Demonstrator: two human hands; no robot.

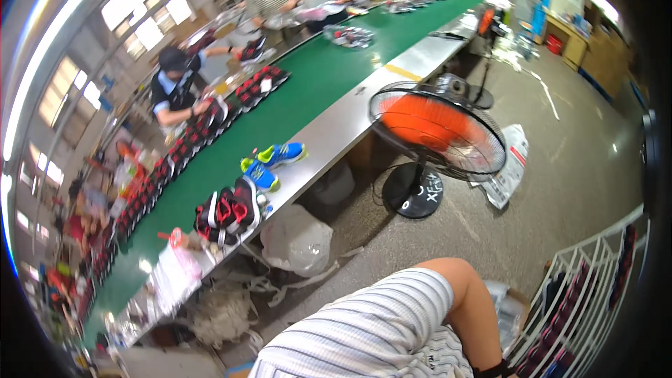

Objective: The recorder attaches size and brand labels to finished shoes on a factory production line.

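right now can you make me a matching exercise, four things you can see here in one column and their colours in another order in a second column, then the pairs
Things:
1. conveyor belt
2. pair of shoes near the belt's edge
3. floor fan blades
4. wire rack at lower right

Colours:
A. orange
B. white
C. green
D. blue with bright yellow-green trim

Pairs: 1-C, 2-D, 3-A, 4-B
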